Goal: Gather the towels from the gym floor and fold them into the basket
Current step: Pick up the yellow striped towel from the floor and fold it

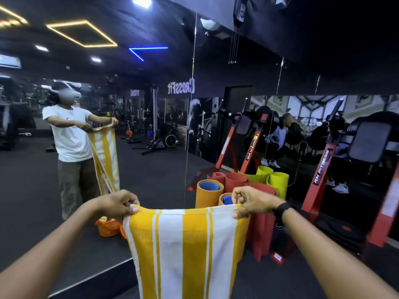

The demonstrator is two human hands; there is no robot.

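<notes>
The left hand (117,203) and right hand (251,201) pinch 1 striped towel (183,244) up by its top edge, unfolded, with the orange basket (106,227) waiting behind it.

Mirror wall (151,117) dead ahead, blocks reach. Rolled mats (235,182) crowd right, just behind towel (185,244). Orange basket (108,227) low left, beside towel edge. Open floor (26,190) far left, passable.

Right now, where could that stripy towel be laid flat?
There is bare dark floor left of the towel, in front of the orange basket at the mirror. Right of the towel is crowded: rolled mats stand packed together. Both the left hand and right hand pinch its top edge.
</notes>
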